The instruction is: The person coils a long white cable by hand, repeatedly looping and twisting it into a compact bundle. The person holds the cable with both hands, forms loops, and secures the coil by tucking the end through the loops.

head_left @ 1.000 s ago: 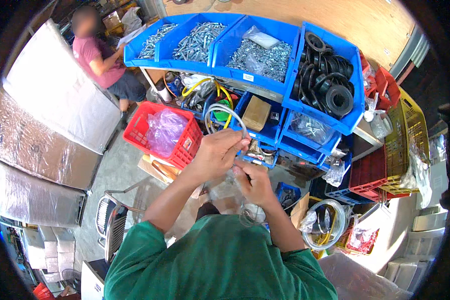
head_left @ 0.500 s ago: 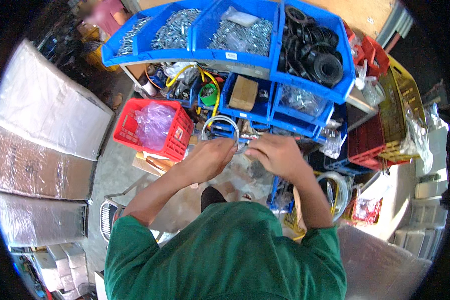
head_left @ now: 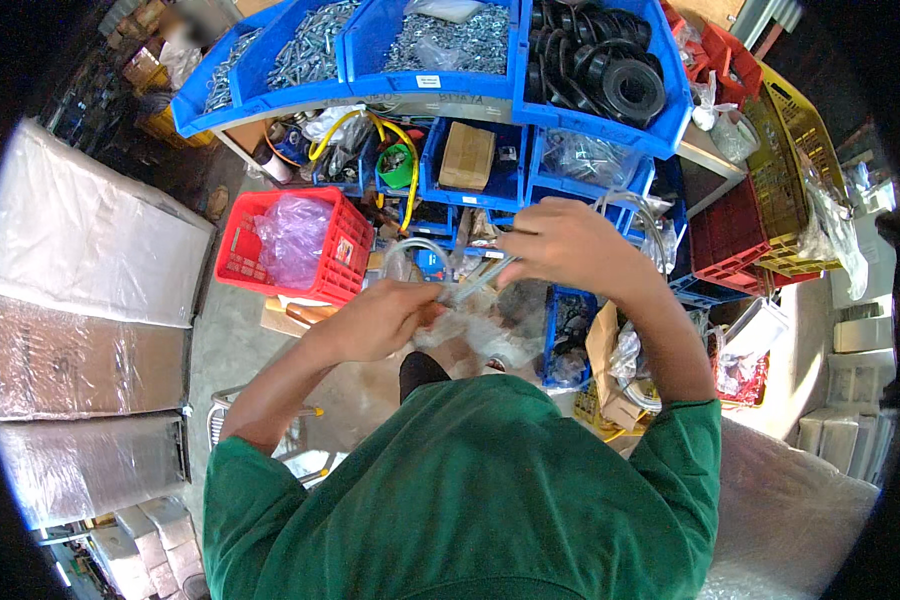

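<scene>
Pale, see-through tubing [head_left: 483,279] runs between my two hands in front of my body. My left hand [head_left: 390,318] is closed round it on the near left, with a curved loop of it rising just beyond the fingers. Higher and to the right, my right hand [head_left: 568,248] pinches the tubing, fingers bent down. More loops of similar tubing show beyond and below my right forearm; whether they join the held piece I cannot tell. Crumpled clear plastic [head_left: 480,335] shows below my hands, blurred.
Ahead, blue bins of bolts and screws [head_left: 305,45] and black rubber rings [head_left: 630,88] top a rack. Lower blue bins hold a cardboard box [head_left: 467,155] and bags. Left stand a red crate [head_left: 342,245] and wrapped cartons [head_left: 90,230]; right, a yellow crate [head_left: 790,150].
My hands have moved apart: the right went up and to the right, the left slightly down and left. A length of tubing is now stretched between them, and the loop has shifted.
</scene>
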